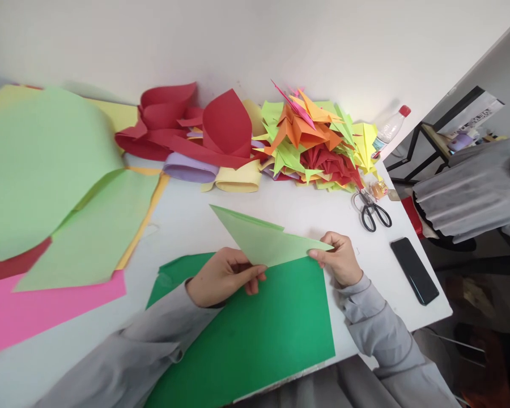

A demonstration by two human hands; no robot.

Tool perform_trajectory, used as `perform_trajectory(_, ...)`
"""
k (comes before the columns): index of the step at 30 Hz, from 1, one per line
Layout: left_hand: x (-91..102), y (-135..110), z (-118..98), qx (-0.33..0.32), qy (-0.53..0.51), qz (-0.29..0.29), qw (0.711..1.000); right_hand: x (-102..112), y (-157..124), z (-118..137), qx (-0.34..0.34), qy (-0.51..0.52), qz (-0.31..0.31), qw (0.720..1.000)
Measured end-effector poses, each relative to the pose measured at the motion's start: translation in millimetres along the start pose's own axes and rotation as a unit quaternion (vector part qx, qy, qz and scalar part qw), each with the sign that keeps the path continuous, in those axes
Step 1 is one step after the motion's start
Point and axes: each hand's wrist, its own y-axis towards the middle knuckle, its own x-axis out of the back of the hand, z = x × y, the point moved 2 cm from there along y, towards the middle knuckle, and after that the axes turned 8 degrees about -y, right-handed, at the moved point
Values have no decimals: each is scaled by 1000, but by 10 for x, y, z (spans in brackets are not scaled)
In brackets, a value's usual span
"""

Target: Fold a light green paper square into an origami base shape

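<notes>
A light green sheet of paper, folded into a long pointed triangle, is held above the table between my two hands. My left hand pinches its lower edge between thumb and fingers. The narrow right tip sits between the thumb and fingers of my right hand. A second folded layer shows along the paper's upper edge. Beneath it lies a large dark green sheet, partly covered by my left hand and sleeve.
Large light green and pink sheets spread at left. Curled red paper and a pile of folded paper shapes line the wall. Scissors, a black phone and a bottle are at right, beyond them a grey-clothed person.
</notes>
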Motion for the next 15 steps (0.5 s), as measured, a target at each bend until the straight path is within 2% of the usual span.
perform_trajectory(15,82,0,-14,18,-24,16,999,91,63,21,49,58,2,997)
